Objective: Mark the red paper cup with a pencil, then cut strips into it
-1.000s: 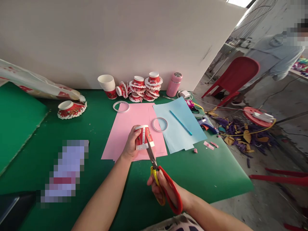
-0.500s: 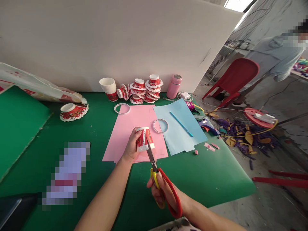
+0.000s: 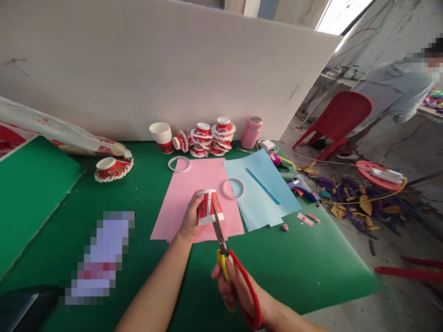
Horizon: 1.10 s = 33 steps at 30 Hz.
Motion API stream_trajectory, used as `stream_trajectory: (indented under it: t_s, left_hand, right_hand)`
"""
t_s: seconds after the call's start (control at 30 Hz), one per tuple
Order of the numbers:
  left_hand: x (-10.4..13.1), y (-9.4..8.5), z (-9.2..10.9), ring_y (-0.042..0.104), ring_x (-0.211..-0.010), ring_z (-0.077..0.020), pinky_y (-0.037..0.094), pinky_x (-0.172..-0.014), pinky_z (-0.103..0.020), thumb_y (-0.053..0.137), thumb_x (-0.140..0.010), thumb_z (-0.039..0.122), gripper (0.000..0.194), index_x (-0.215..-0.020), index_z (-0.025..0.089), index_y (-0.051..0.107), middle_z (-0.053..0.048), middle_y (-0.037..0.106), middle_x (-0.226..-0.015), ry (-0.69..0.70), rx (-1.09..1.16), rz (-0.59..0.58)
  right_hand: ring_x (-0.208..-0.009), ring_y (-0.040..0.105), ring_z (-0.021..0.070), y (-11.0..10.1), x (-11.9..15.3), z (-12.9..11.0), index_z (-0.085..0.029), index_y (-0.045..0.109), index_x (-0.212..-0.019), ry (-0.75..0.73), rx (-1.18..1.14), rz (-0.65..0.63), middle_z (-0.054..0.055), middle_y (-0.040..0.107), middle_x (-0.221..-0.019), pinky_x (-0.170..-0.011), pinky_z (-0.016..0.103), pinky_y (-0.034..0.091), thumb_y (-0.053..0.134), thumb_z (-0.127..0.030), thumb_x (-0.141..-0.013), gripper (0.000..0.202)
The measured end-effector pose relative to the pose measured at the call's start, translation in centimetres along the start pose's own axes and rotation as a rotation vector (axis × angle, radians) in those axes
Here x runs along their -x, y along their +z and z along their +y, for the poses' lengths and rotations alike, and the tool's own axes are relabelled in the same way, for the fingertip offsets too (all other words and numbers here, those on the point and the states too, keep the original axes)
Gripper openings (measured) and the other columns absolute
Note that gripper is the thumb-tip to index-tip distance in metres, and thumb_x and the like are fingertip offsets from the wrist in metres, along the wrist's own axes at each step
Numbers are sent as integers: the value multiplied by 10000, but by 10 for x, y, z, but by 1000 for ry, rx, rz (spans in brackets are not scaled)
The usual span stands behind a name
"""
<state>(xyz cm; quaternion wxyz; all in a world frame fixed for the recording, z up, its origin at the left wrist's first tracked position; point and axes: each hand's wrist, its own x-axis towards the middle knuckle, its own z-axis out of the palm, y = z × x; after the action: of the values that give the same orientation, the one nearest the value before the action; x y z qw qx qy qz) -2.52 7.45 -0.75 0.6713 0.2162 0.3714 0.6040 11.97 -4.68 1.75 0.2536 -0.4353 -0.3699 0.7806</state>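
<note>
My left hand (image 3: 191,217) is closed around a red and white paper cup (image 3: 209,206), held above the pink paper sheets (image 3: 194,180). In my right hand (image 3: 230,279) is a pair of scissors (image 3: 221,249) with one red and one yellow handle. Its blades point up and away from me and lie against the cup's near side, by the lower rim. The inside of the cup and the tips of my left fingers are hidden.
Several fringed cups (image 3: 207,136) are piled at the back beside a cup stack (image 3: 161,136) and a pink flask (image 3: 252,132). Blue paper (image 3: 258,193) bears a blue pencil (image 3: 262,185). A glue gun (image 3: 302,188) lies at the right edge. A person stands beyond a red chair (image 3: 341,115).
The whole view has shifted, so the table's things sit slightly lower and further right. My hands still hold the cup and scissors, with the blades in nearly the same place on the cup.
</note>
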Motion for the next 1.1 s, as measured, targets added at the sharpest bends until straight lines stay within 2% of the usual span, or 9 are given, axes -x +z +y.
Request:
stream_trajectory:
  t_s: [0.57,0.83,1.1]
  left_hand:
    - [1,1,-1,606,-627,-154,494,-637,-307,699,-701,379,278,-853,175,587,-4,659,-726,4,-2,2]
    - [-1,3,0,603,-603,-138,497,-610,-284,732,-658,374,300,-831,172,593,10,655,-705,11,4,24]
    - [0,1,0,605,-620,-149,502,-624,-301,722,-670,385,306,-845,173,588,-2,660,-725,7,-9,23]
  right_hand:
    - [-364,285,48,3,1,0,-173,487,-814,19,-8,32,-111,338,-471,-359,195,282,370,-918,-623,778]
    - [-332,256,45,5,2,0,-201,445,-771,50,-36,75,-125,315,-429,-326,186,235,384,-927,-587,752]
    - [-334,257,38,6,3,-1,-202,431,-773,51,-28,79,-130,319,-427,-329,173,255,384,-930,-578,755]
